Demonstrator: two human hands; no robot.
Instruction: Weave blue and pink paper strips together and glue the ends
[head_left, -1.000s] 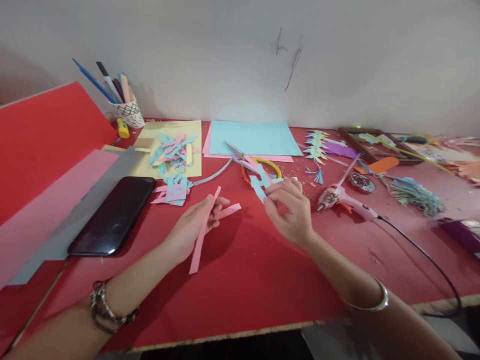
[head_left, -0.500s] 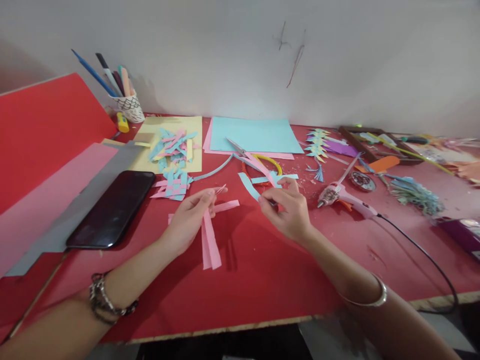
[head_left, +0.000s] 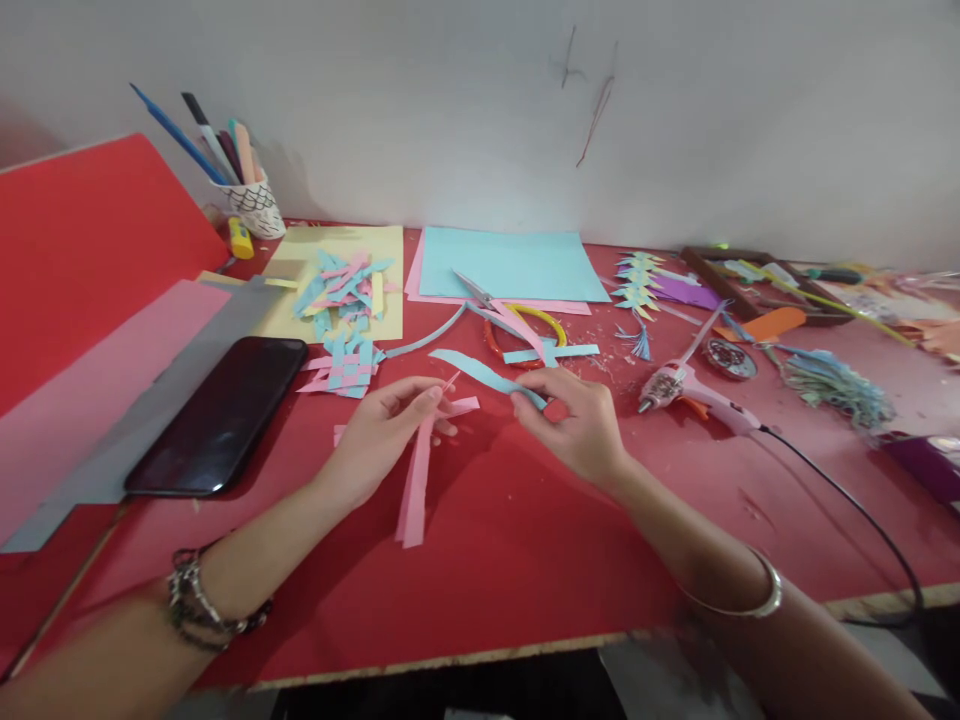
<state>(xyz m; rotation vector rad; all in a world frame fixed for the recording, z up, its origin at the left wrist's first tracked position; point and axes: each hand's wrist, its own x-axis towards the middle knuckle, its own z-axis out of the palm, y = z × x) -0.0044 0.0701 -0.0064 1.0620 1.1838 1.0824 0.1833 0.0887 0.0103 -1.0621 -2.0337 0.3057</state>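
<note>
My left hand (head_left: 394,425) pinches a folded pink paper strip (head_left: 417,480) whose two ends hang down towards the table. Another pink strip (head_left: 463,405) shows just beyond its fingers. In my right hand (head_left: 574,420), closed between thumb and fingers, is a light blue paper strip (head_left: 480,370) that points left towards the pink one; the two are apart. Behind my right hand lie scissors (head_left: 555,322) with red and yellow handles, with a pink strip and blue strips across them. A woven pink-and-blue paper piece (head_left: 349,365) rests beyond my left hand.
A black phone (head_left: 217,415) lies at left, near a pen cup (head_left: 255,205). Cut strips (head_left: 345,290) are heaped on yellow paper. Blue sheets (head_left: 510,265) lie at the back. A corded glue gun (head_left: 705,395) and a wooden tray (head_left: 735,290) are at right.
My right hand has turned the blue strip so that its free end swings left, nearer my left hand. The pink strip's hanging ends have shifted slightly left.
</note>
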